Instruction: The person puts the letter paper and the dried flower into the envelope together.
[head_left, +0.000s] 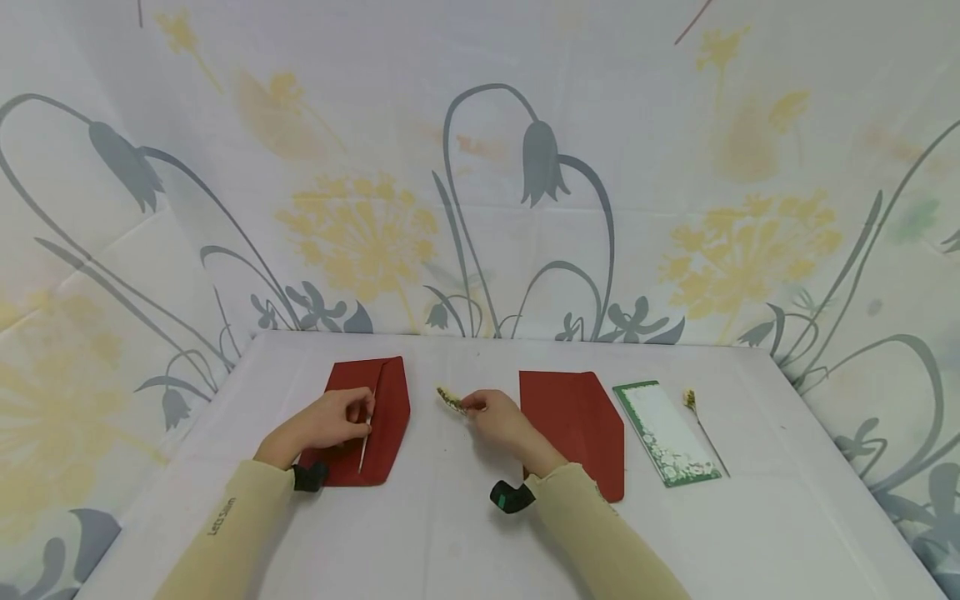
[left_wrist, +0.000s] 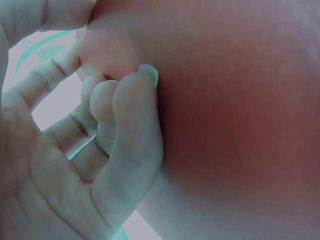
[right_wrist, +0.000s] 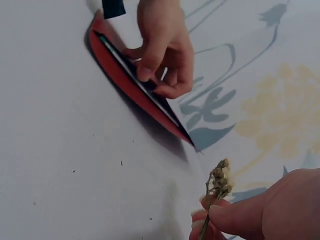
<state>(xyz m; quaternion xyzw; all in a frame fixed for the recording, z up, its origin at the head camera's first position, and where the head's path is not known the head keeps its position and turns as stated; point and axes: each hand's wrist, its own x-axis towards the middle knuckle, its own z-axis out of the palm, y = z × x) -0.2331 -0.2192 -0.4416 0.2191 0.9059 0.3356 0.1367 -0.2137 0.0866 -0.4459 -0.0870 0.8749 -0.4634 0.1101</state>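
Observation:
My left hand (head_left: 337, 421) pinches the edge of a red envelope (head_left: 390, 446) on the left of the table. In the right wrist view the envelope's mouth gapes, and the pale edge of a card (right_wrist: 159, 104) shows inside. The left wrist view has thumb and fingers close up against the red paper (left_wrist: 225, 110). Between the two envelopes, my right hand (head_left: 504, 423) pinches a small dried flower sprig (head_left: 450, 399) by its stem, its head pointing away from the fingers. The same sprig (right_wrist: 220, 179) stands upright above the fingertips in the right wrist view.
A second red envelope (head_left: 573, 433) lies flat beside my right forearm. Further right are a white card with a green floral border (head_left: 671, 433) and another dried flower (head_left: 690, 399) on a long stem. Dark crumbs (right_wrist: 121, 163) dot the white table. A flower-printed cloth (head_left: 487, 250) hangs behind.

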